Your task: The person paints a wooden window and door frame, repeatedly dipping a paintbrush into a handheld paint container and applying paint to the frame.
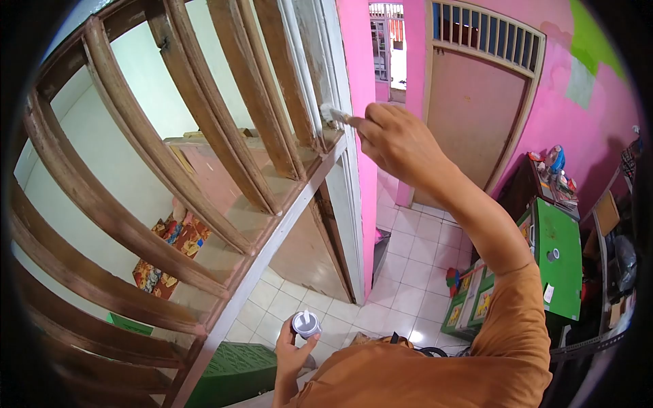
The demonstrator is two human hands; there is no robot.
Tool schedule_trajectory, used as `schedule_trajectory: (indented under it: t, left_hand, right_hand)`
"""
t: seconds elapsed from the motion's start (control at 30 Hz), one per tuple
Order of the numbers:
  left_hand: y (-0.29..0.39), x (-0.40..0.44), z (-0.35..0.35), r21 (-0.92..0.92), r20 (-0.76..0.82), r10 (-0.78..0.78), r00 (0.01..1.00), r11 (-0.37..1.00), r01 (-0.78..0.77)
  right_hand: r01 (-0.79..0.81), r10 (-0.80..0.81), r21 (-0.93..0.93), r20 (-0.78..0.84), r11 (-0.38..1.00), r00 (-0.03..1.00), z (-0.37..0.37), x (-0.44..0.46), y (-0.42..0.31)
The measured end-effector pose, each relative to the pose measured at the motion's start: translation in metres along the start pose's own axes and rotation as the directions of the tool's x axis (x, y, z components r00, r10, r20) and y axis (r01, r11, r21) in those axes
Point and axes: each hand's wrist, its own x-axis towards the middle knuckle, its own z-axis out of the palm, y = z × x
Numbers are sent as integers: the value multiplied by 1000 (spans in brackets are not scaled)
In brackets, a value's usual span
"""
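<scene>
My right hand [394,139] is closed round the handle of a paintbrush [337,115]. White paint covers the bristles, which meet the frame post [330,61] just above the crossbar [272,224]. White paint shows on that post, while the slats [197,102] beside it are brown. Lower down, my left hand [292,353] holds a small paint cup [306,324] with white inside, its opening facing up.
A pink wall edge [359,136] stands right of the post. Beyond are a closed door [473,115] and a green cabinet [554,258] at the right. A green patterned object [235,372] sits below the crossbar, over the tiled floor [401,292].
</scene>
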Motion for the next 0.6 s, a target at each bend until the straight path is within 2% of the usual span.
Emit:
schedule_trajectory:
  t: [0.07,0.13,0.27,0.4,0.47,0.6]
  left_hand:
    - [1,0,1,-15,12,0,1000,1000,0]
    - [7,0,3,-1,17,-2,1000,1000,2]
    - [9,0,4,9,25,11,1000,1000,-12]
    - [6,-1,8,-12,-23,21,1000,1000,-21]
    - [1,-3,5,-8,-17,20,1000,1000,-20]
    - [2,0,5,5,-13,1,1000,1000,-1]
  right_hand:
    - [-30,30,-18,-11,999,999,3,12,4]
    - [-39,27,-85,-139,996,990,1,31,11]
    - [-20,7,-43,-270,999,963,-14,53,13]
    - [24,-32,-49,-162,999,986,-11,44,15]
    - [-67,54,-52,-220,996,974,-11,46,21]
    - [-16,-4,-67,-285,998,959,-12,42,22]
